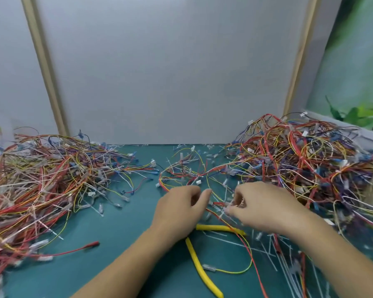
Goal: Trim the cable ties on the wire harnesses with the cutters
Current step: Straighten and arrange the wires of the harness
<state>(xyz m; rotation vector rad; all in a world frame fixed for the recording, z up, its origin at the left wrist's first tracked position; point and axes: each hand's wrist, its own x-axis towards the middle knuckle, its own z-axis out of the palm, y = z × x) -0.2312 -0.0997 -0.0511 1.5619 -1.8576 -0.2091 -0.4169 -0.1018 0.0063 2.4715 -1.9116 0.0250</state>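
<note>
With left hand [179, 209] and right hand [265, 208] both pinching one wire harness [219, 204], best isolate a tie tail before lifting the yellow-handled cutters [199, 269] off the surface [121, 233].

Hands, left [178, 209], right [265, 208]; curled, pinching fingers
</note>
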